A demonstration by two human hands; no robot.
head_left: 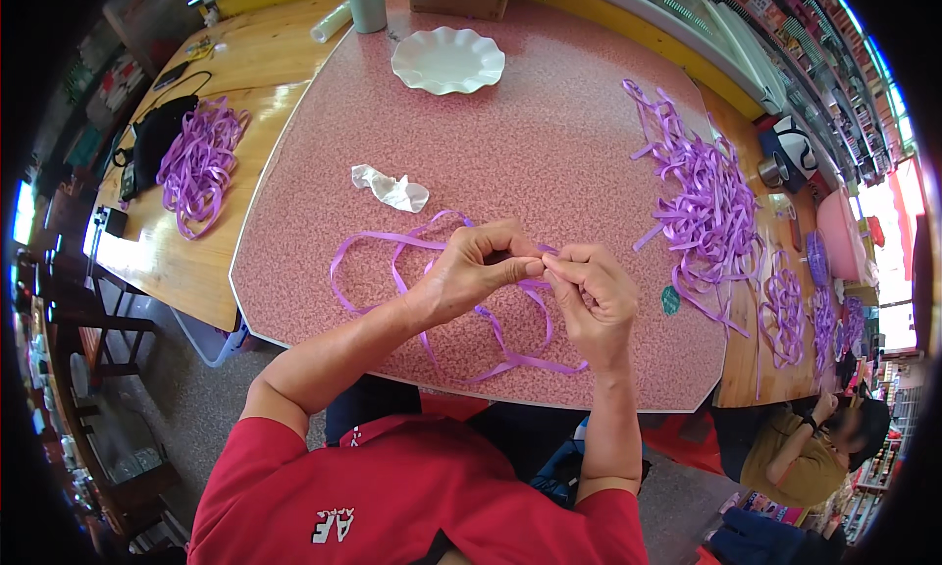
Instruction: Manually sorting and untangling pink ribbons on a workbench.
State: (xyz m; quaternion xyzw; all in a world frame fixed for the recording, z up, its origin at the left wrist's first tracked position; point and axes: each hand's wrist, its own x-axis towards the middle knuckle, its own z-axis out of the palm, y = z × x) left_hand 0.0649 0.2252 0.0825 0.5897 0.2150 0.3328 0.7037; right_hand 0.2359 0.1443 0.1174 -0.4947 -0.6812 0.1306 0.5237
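In front of me both hands meet over the near half of the pink speckled table (324,192). The fingertips of my left hand (481,259) are pinched around a thin purple ribbon (388,236). Close against it, the thumb and fingers of my right hand (597,295) pinch the ribbon too. Loose loops of this ribbon lie under and around both hands on the tabletop. The exact spot gripped is hidden by my fingers. A crumpled white tissue (392,188) lies just beyond my left hand.
A heap of purple ribbons (697,192) covers the table's right side, and another bundle (201,162) lies on the wooden table (270,94) at left. At the back stand a white scalloped bowl (448,62), a pale cylinder (366,3) and a cardboard box (458,0). Another person (800,457) sits at right.
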